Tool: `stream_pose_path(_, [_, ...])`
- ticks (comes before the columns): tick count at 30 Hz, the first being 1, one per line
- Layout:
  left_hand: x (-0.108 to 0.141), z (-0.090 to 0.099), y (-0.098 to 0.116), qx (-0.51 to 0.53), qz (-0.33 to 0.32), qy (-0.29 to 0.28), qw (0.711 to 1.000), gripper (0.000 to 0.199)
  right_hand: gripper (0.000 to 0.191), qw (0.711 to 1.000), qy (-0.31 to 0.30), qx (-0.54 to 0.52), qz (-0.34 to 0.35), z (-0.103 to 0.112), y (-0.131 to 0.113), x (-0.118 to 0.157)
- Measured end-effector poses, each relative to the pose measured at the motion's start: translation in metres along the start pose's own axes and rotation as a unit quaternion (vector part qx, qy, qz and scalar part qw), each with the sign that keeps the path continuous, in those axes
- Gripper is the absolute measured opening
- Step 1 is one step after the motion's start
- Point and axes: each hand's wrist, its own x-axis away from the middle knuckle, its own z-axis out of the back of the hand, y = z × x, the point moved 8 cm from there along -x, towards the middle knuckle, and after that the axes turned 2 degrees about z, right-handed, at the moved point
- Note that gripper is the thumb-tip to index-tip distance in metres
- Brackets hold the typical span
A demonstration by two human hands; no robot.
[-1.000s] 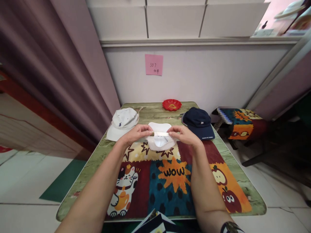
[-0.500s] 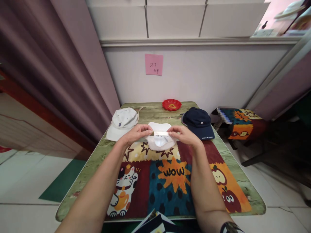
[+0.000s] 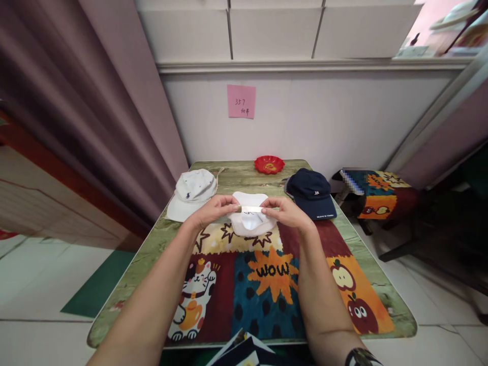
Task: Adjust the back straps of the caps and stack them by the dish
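1. Work position: the held cap (image 3: 254, 229), white, is between the two hands over the table (image 3: 152, 254). Places below refer to this cap.
2. Left hand (image 3: 215, 209): the fingers (image 3: 231, 208) are pinched together, with no visible gap, on the left end of the white strap (image 3: 252, 209) across the held cap.
3. Right hand (image 3: 287, 210): the fingers (image 3: 269, 208) are likewise pinched together, on the strap's right end.
4. Step in hand: judged to be handling of the strap, which is level and straight between both pinches. The next move is judged to call for an even grip at both ends and slight, matched tension.
5. Held cap marking: dark lettering just below the strap is partly covered and cannot be read.
6. Left of the held cap: a second white cap (image 3: 196, 185) with a small dark emblem.
7. Right of the held cap: a navy cap (image 3: 309, 185). Its brim text is small, but appears to begin "BELIEVE".
8. Beyond the held cap: a red dish (image 3: 269, 164) and, higher on the wall, a pink note (image 3: 241, 101) reading "357" above smaller handwriting.
9. Nearer than the held cap: a printed mat (image 3: 247, 300) reading "WOW".
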Motion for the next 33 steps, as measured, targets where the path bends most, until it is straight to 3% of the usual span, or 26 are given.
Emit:
stream_pose_path(19, [-0.006,0.004,-0.013,0.034,-0.001,0.024,0.999,0.033,0.025,1.000,0.013,-0.013,-0.004,0.004,0.003,0.001])
stream_pose_path(23, [-0.006,0.006,-0.014,0.026,-0.009,0.034,0.999,0.035,0.029,1.000,-0.009,-0.023,-0.007,0.004,0.007,0.002])
stream_pose_path(29, [0.004,0.033,-0.020,-0.034,-0.036,0.141,0.989,0.040,0.057,0.998,-0.026,0.053,-0.033,0.015,0.032,0.009])
stream_pose_path(33, [0.005,0.040,-0.031,-0.141,-0.067,0.130,0.979,0.045,0.067,0.985,-0.001,0.153,-0.082,0.023,0.059,0.010])
